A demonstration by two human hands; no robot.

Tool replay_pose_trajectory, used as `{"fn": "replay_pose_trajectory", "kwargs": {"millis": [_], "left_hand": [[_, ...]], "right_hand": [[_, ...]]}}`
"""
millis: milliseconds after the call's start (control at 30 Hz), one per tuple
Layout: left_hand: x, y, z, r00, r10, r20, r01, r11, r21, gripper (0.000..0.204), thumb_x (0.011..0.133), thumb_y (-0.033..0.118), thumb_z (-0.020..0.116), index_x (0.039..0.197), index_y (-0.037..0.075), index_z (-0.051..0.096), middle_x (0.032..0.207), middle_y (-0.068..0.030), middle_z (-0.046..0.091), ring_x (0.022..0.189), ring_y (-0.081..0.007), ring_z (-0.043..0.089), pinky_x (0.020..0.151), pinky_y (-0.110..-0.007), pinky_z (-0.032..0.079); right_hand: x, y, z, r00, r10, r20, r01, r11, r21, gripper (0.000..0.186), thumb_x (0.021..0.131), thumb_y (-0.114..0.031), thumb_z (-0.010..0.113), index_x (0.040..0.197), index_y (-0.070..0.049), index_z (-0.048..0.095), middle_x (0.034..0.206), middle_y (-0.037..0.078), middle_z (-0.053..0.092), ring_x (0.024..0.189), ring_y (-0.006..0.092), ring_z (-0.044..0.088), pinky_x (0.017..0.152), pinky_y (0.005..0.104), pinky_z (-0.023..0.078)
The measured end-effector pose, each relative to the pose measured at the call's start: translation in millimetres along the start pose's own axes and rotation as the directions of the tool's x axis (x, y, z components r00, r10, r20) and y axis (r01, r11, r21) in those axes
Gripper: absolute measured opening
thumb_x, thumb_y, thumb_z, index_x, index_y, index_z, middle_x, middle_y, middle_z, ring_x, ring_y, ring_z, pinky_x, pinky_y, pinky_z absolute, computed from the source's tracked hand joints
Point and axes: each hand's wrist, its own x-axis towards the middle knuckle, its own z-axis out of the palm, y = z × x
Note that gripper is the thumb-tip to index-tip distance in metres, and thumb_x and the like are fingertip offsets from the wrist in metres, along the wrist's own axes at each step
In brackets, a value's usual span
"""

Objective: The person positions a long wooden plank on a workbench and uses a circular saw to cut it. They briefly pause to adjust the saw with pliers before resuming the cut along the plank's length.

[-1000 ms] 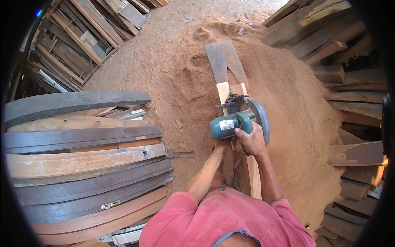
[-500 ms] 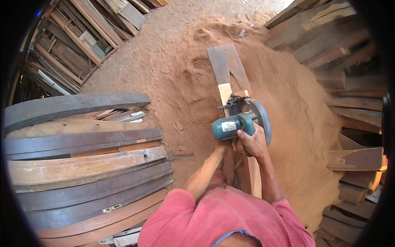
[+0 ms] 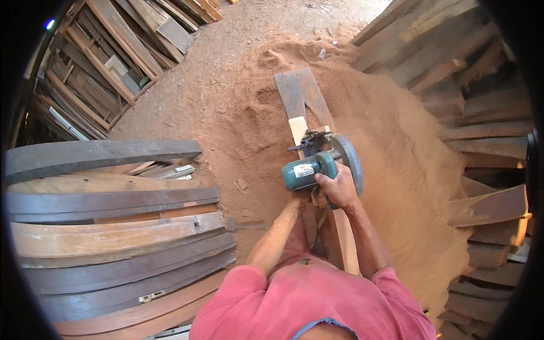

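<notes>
Your right hand point(image 3: 338, 185) is wrapped around the saw point(image 3: 322, 161), apparently mid-cut; left hand's point(image 3: 299, 196) grip unclear. Guide steadily along the board point(image 3: 344, 235).

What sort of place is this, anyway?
Probably a carpentry workshop or timber yard: a teal-and-grey circular power saw, a broad orange-brown sawdust mound, and long, curved, dark and pale wooden planks suggest it.

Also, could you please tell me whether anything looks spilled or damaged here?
Loose sawdust is heaped widely around the power saw, uncollected, so it looks spilled. At left, the curved light-brown board looks worn: its finish seems scuffed, with uneven whitish patches.
</notes>
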Motion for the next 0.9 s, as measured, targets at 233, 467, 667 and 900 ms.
{"fn": "replay_pose_trajectory", "kwargs": {"millis": [233,467,667,900], "left_hand": [[-17,31,9,0.994,0.003,-0.107,0.012,0.991,0.136,0.033,0.098,0.015,0.07,0.129,0.012,0.063,0.121,-0.0041,0.067,0.108,-0.0167,0.064,0.092,-0.032,0.055],[-21,47,14,0.99,-0.041,-0.138,0.063,0.985,0.162,0.033,0.097,0.014,0.071,0.129,0.012,0.063,0.12,-0.004,0.067,0.107,-0.0163,0.063,0.091,-0.032,0.054],[-6,49,13,0.992,-0.026,-0.124,0.044,0.988,0.147,0.032,0.097,0.015,0.071,0.128,0.012,0.063,0.117,-0.0036,0.066,0.103,-0.0156,0.063,0.086,-0.031,0.052],[8,50,12,0.993,-0.01,-0.122,0.028,0.989,0.148,0.031,0.097,0.016,0.071,0.127,0.012,0.063,0.114,-0.0031,0.066,0.098,-0.0147,0.062,0.081,-0.031,0.051]], "right_hand": [[7,-5,4,0.999,0.042,0.012,-0.042,0.998,-0.042,0.03,0.087,-0.01,0.069,0.114,0.003,0.068,0.097,0.011,0.073,0.089,0.0179,0.068,0.084,0.035,0.054],[17,-9,7,0.999,0.043,-0.006,-0.044,0.999,-0.032,0.029,0.087,-0.008,0.069,0.114,0.002,0.068,0.094,0.01,0.073,0.086,0.0175,0.067,0.083,0.0348,0.054],[31,-10,10,0.999,-0.039,-0.008,0.039,0.997,-0.071,0.034,0.085,-0.014,0.07,0.117,0.0,0.068,0.088,0.003,0.066,0.078,0.012,0.06,0.072,0.0313,0.051],[44,-10,10,1.0,-0.011,0.01,0.012,1.0,-0.025,0.036,0.086,-0.017,0.07,0.119,-0.001,0.067,0.084,-0.001,0.062,0.074,0.0092,0.056,0.066,0.0286,0.049]]}}
